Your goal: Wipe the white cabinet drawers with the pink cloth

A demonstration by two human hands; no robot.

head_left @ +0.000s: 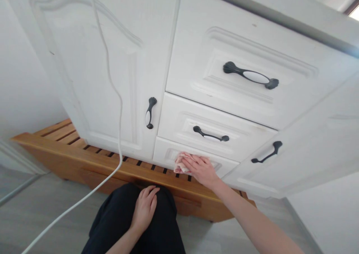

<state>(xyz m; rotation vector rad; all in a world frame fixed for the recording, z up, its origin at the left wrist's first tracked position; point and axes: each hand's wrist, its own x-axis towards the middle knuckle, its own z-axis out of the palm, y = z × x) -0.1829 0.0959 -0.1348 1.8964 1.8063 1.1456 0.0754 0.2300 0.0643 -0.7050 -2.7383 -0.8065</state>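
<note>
My right hand (200, 169) presses a crumpled pink and white cloth (181, 163) against the bottom drawer (224, 166) of a white cabinet. The bottom drawer's handle does not show; the hand and cloth cover the middle of its front. My left hand (146, 206) rests on my dark-trousered knee with its fingers stretched out and nothing in it. Above the cloth is the middle drawer (241, 139) with a dark handle (211, 134). The top drawer (196, 59) has a larger dark handle (251, 76) with a white inlay.
A white cable (120, 115) hangs in front of the left cabinet door (86, 78) and runs down to the lower left. Under the cabinet is a slatted wooden bench (67, 153). The right door (303, 153) carries another dark handle (267, 153). Grey floor shows below.
</note>
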